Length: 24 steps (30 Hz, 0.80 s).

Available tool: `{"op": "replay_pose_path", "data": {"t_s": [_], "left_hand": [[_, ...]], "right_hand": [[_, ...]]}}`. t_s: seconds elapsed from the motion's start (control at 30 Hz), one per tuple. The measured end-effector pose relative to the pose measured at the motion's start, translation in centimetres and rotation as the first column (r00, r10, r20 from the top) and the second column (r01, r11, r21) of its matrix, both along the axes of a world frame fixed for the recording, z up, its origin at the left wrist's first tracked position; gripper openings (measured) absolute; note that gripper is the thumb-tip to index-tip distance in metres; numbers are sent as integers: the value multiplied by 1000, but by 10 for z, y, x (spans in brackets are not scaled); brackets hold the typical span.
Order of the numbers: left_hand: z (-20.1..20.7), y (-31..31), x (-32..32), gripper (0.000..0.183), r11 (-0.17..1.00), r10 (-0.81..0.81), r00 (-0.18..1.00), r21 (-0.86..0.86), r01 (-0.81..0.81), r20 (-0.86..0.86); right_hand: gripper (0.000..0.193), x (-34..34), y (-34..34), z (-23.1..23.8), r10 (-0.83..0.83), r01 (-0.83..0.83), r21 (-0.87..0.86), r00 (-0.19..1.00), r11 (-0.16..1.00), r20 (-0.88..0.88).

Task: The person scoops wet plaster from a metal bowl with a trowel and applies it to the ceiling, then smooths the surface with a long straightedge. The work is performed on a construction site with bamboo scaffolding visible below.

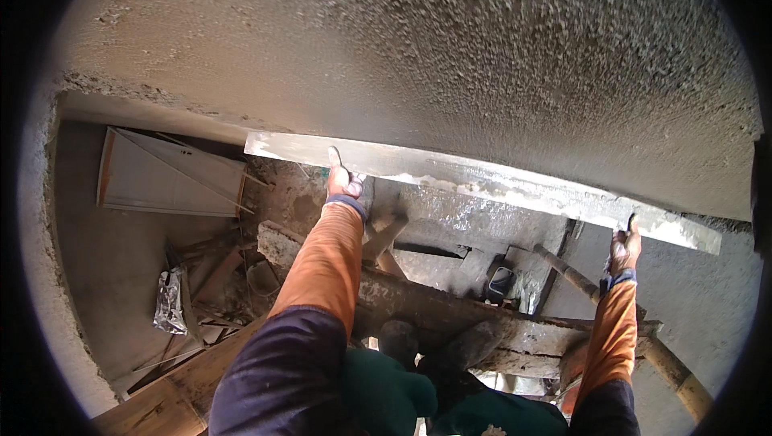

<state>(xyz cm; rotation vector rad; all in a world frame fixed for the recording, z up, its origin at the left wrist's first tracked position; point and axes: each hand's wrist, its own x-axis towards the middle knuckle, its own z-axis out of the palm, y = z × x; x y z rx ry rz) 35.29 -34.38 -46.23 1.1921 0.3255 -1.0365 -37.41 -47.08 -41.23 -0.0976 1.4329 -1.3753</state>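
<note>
A long, flat metal straightedge [482,183], smeared with wet mortar, lies with its far edge along the foot of a rough, freshly plastered wall [418,50]. My left hand [344,178] grips it left of the middle, thumb on its upper face and fingers under it. Close to its right end, my right hand [624,247] holds it in the same way. The undersides of both hands' grips are hidden by the straightedge. Both arms reach forward in orange and dark sleeves.
I stand on wooden planks [450,307] above the floor. Round poles [567,271] cross below on the right. A white panel [173,174] leans at the left, above scrap wood and a silvery bag [170,301]. A dark container [500,281] sits below the straightedge.
</note>
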Motion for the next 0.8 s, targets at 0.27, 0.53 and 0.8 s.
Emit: {"op": "replay_pose_path", "data": {"t_s": [0.27,0.53,0.8], "left_hand": [[-5,-4,-6,74,991,106,994,-74,-108,-35],[41,-16,-21,62,974,225,974,1,-225,30],[36,-12,-21,65,953,272,962,135,-271,14]], "right_hand": [[30,26,-33,4,-25,25,-4,999,1000,-40],[33,12,-39,15,-23,25,15,997,1000,-67],[30,1,-40,8,-42,46,69,997,997,-70]]}}
